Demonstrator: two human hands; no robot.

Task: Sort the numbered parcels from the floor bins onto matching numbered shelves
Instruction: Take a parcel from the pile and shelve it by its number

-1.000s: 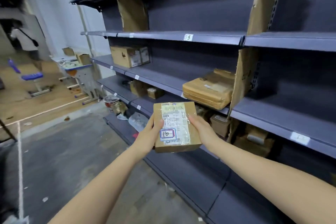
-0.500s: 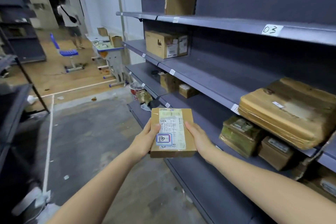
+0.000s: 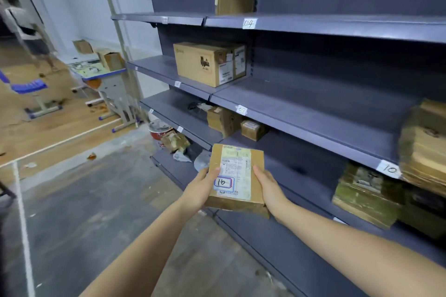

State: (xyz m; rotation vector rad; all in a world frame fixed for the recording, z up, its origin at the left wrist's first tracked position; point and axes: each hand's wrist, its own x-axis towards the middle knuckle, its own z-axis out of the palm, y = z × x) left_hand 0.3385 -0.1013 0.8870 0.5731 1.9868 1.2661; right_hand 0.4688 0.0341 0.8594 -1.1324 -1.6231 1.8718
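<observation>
Hands hold one parcel (image 3: 235, 177) between them, in the air in front of the shelving. Left hand (image 3: 200, 189) grips the parcel's left edge, thumb laid on the top face beside the handwritten sticker (image 3: 223, 182) reading "16"; its other fingers are hidden under the box. Right hand (image 3: 270, 190) grips the right edge, thumb on the top face, remaining fingers curled beneath. The parcel is a flat brown carton, slightly tilted, with a taped shipping label (image 3: 235, 169) running down its middle.

Beyond the parcel stands a dark grey shelf unit (image 3: 325, 108). Shelf edges carry paper tags: "04" (image 3: 248, 23) on the upper shelf, "09" (image 3: 241, 110) on the one below, "10" (image 3: 389, 169) further right on that same edge. A large carton (image 3: 208, 62) sits on the shelf left of tag "09". Two small cartons (image 3: 235, 123) lie on the next shelf down, above and behind the held parcel. A taped bundle (image 3: 364, 194) lies on that shelf to the right, below tag "10". A stack of flattened cardboard (image 3: 424, 147) rests at the right edge of view.

Left of the shelving, a small surface (image 3: 101, 72) with boxes and a blue chair (image 3: 29, 87) stand on the wooden floor.
</observation>
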